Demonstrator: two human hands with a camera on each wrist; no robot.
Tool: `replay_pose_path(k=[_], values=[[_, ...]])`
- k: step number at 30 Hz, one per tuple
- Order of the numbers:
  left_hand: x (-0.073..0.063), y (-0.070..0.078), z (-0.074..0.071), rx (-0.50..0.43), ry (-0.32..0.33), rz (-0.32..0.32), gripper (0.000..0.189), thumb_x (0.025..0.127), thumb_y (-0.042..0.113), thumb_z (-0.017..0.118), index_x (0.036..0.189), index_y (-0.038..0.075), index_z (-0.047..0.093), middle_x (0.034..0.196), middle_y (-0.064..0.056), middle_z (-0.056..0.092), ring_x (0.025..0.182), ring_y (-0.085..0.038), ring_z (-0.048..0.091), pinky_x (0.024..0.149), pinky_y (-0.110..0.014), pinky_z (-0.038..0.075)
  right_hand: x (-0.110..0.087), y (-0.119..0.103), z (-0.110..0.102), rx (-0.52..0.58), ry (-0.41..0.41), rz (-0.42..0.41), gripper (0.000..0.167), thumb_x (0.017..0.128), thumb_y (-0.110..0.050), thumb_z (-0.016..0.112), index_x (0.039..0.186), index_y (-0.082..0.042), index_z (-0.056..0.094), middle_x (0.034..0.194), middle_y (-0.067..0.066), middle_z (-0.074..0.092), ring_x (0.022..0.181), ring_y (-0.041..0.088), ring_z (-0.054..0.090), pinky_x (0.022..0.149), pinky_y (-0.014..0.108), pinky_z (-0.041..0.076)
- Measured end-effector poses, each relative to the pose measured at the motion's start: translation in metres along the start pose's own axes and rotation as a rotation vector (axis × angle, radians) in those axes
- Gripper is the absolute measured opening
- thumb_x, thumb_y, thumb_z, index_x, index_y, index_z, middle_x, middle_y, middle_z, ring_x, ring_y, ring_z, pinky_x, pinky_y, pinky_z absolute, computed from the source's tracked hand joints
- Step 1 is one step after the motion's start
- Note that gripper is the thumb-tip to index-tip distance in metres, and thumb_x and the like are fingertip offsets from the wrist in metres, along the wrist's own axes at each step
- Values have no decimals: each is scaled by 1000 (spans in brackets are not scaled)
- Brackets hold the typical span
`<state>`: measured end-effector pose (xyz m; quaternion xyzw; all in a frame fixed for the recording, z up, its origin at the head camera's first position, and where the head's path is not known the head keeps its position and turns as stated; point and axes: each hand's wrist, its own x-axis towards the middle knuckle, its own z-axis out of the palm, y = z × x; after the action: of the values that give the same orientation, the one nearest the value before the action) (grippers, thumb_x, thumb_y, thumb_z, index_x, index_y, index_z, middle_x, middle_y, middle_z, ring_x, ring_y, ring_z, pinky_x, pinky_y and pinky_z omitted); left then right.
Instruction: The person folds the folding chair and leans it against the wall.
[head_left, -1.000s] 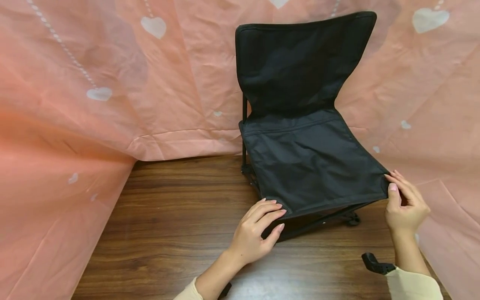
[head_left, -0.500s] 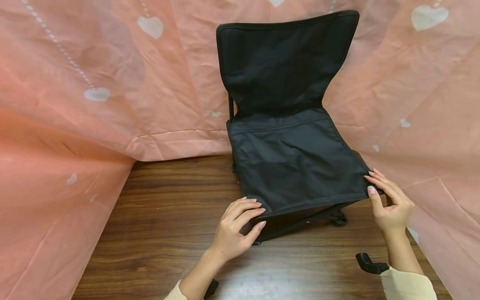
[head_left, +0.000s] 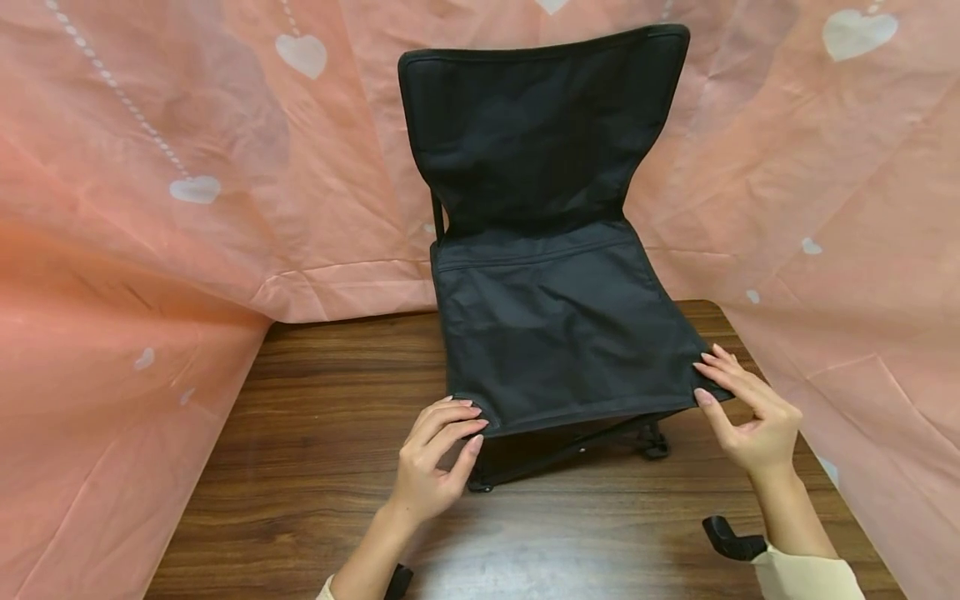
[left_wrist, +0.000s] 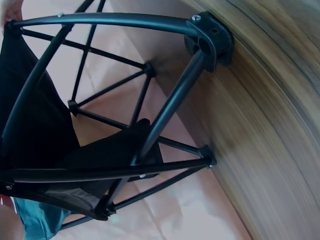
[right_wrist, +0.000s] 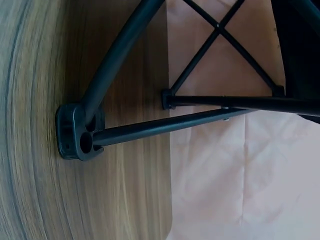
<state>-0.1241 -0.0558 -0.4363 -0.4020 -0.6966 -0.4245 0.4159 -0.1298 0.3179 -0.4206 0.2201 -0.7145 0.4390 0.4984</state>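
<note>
A black folding chair [head_left: 558, 325] stands unfolded on the floor, its fabric backrest [head_left: 540, 133] upright at the far side. At the seat's near left corner, my left hand [head_left: 433, 467] grips the fabric, fingers over the top and thumb at the front. My right hand [head_left: 756, 429] holds the near right corner between fingers and thumb. Under the seat, the left wrist view shows crossed black tubes [left_wrist: 175, 100] and a plastic foot [left_wrist: 215, 42]. Another foot [right_wrist: 75, 132] rests at the floor in the right wrist view.
Pink cloth [head_left: 345, 167] with white hearts hangs behind and on both sides, close to the backrest. Brown wood-grain flooring [head_left: 315, 433] extends left of the chair and in front of it. A black bent piece [head_left: 731, 540] sits at the right sleeve.
The chair has shifted left across the floor, turning slightly to face more squarely forward. Both hands have moved left with it, staying at the two near seat corners.
</note>
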Motion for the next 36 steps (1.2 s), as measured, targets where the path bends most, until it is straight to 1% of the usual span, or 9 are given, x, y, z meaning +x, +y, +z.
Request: replay_pose_path(k=[6, 11, 17, 24, 31, 36], values=[[-5, -6, -14, 1, 28, -16, 21, 97, 13, 56, 92, 0, 71, 98, -14, 68, 102, -28, 63, 108, -35, 46, -2, -5, 12, 63, -8, -45, 27, 80, -9, 75, 88, 17, 71, 99, 20, 74, 110, 21, 68, 104, 28, 49], [-9, -11, -24, 18, 47, -42, 22, 97, 14, 56, 91, 0, 71, 96, -16, 68, 102, -29, 64, 109, -34, 45, -2, -12, 22, 100, -14, -78, 30, 80, -11, 76, 87, 18, 71, 96, 22, 74, 108, 22, 69, 102, 28, 50], [-16, -18, -39, 24, 88, -49, 21, 95, 12, 58, 89, -4, 71, 95, -18, 67, 103, -29, 64, 109, -35, 45, -5, -22, 34, 140, -36, -109, 33, 80, -13, 76, 86, 18, 71, 96, 24, 73, 108, 24, 69, 102, 28, 50], [-21, -25, -54, 62, 98, -95, 23, 96, 13, 57, 89, -5, 71, 95, -20, 66, 106, -27, 64, 110, -36, 44, -9, -33, 44, 177, -72, -130, 34, 81, -14, 77, 87, 18, 70, 96, 24, 73, 109, 25, 69, 104, 30, 50], [-22, -27, -61, 87, 116, -123, 20, 94, 10, 59, 89, -5, 71, 96, -21, 66, 107, -27, 64, 110, -36, 44, -11, -38, 48, 200, -102, -155, 36, 82, -17, 77, 87, 18, 71, 97, 24, 73, 109, 25, 68, 105, 30, 49], [-23, -28, -64, 106, 121, -122, 20, 94, 10, 60, 88, -5, 71, 95, -21, 67, 106, -28, 64, 110, -36, 45, -9, -43, 51, 216, -119, -173, 36, 82, -16, 78, 87, 18, 70, 96, 25, 73, 108, 26, 69, 105, 30, 49]])
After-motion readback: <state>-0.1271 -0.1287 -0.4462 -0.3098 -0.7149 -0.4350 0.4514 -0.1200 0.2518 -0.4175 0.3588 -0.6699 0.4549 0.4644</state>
